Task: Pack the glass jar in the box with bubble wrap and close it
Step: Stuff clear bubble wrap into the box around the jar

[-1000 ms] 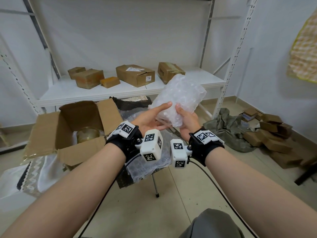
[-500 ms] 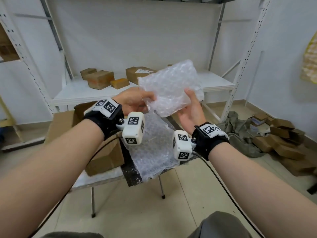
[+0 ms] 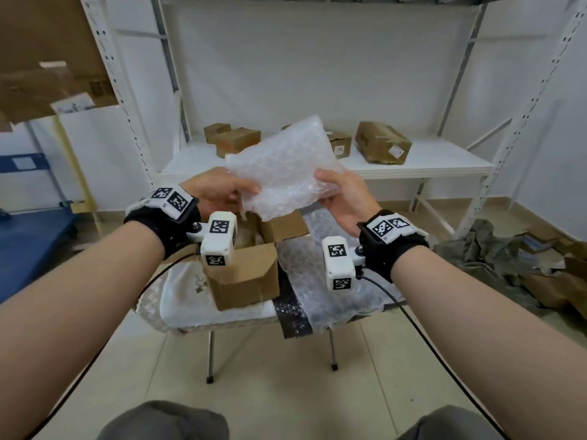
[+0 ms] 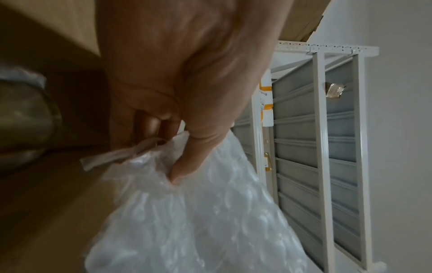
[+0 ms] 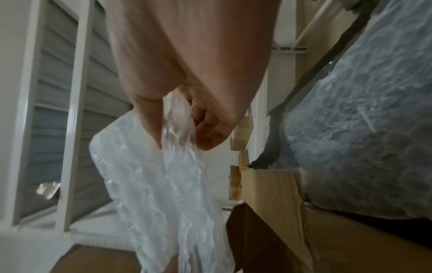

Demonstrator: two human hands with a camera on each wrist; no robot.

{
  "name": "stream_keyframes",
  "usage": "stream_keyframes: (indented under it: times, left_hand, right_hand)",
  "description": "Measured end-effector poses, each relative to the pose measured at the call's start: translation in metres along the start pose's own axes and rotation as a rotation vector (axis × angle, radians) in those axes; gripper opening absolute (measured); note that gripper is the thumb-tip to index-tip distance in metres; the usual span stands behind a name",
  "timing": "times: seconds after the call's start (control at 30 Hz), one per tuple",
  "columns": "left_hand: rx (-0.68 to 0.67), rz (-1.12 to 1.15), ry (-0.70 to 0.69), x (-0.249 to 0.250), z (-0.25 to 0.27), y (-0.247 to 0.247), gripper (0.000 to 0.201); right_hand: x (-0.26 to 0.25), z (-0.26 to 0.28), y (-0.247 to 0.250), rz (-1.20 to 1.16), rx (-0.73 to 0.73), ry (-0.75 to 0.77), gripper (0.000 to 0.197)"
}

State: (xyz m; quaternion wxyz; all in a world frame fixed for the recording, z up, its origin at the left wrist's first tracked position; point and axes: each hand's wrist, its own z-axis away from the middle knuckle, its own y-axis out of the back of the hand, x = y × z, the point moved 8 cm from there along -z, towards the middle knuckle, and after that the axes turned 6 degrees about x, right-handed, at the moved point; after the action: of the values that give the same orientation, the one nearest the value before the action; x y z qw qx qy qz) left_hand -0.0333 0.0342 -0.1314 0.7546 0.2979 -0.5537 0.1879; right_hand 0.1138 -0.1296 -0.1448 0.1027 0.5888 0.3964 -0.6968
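A crumpled sheet of bubble wrap is held up at chest height between both hands. My left hand pinches its left edge, thumb on top; the left wrist view shows that pinch on the wrap. My right hand grips the right edge, thumb in front; in the right wrist view it bunches the wrap. The open cardboard box stands on the small table just below. A blurred glass jar shows inside the box.
A second bubble wrap sheet lies on the table right of the box. Behind stands a white shelf with several cardboard boxes. Flattened boxes and a green cloth lie on the floor at right. A blue platform is at left.
Both hands carried the wrap left, from beside the box to above it. The left hand went from cupping the bundle to pinching its edge, and the wrap spread flatter.
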Motion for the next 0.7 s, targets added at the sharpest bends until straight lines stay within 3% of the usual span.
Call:
stream_keyframes:
  times: [0.1, 0.23, 0.37, 0.57, 0.7]
  left_hand:
    - [0.049, 0.009, 0.004, -0.017, 0.0, 0.023, 0.022]
    - [0.033, 0.0, -0.092, -0.021, 0.002, 0.04, 0.042]
    - [0.098, -0.065, -0.132, -0.021, 0.0, 0.06, 0.082]
    - [-0.017, -0.521, -0.175, -0.024, 0.002, 0.049, 0.062]
    - [-0.066, -0.666, -0.136, -0.03, 0.0, 0.042, 0.051]
  right_hand:
    - [0.013, -0.004, -0.02, 0.167, -0.042, -0.013, 0.045]
    - [0.026, -0.011, -0.039, 0.299, -0.086, -0.02, 0.035]
    - [0.031, -0.021, -0.051, 0.49, -0.087, 0.034, 0.032]
    - [0.05, -0.015, -0.08, 0.74, -0.234, 0.014, 0.023]
    - [0.063, -0.01, -0.09, 0.892, -0.331, -0.018, 0.048]
